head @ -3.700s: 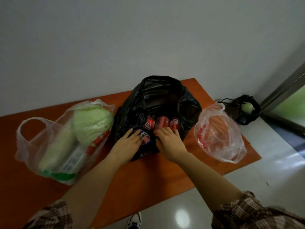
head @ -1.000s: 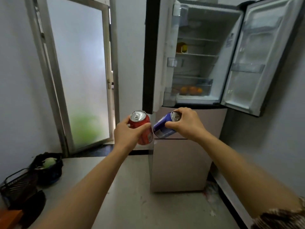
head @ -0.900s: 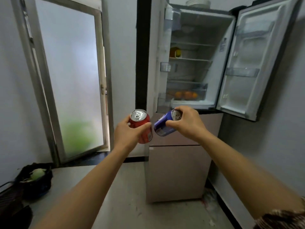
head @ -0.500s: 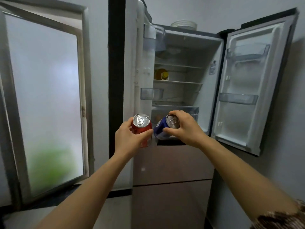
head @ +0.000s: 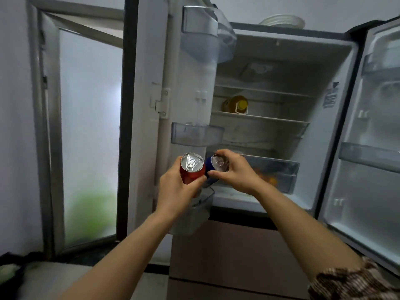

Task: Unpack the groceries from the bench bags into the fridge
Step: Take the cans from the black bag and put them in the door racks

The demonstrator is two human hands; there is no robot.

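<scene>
My left hand [head: 176, 189] grips a red can [head: 192, 169] held upright, its silver top facing me. My right hand [head: 236, 172] holds a blue can [head: 209, 169] by its top end, tilted to the left, touching the red one. Both cans hover just above the lowest bin [head: 200, 204] of the fridge's left door. The fridge [head: 270, 131] stands open with both upper doors swung wide.
Inside the fridge a yellow bottle [head: 237, 104] sits on a shelf, and orange fruit [head: 271, 180] lies in the clear drawer. A white dish [head: 281, 21] rests on top. A frosted glass door [head: 88, 131] is to the left. A dark basket [head: 9, 271] sits on the floor at bottom left.
I have turned from the bench bags to the fridge with a can in each hand. Over the last second the fridge has come much closer, and the cans now hang over the left door's bottom bin.
</scene>
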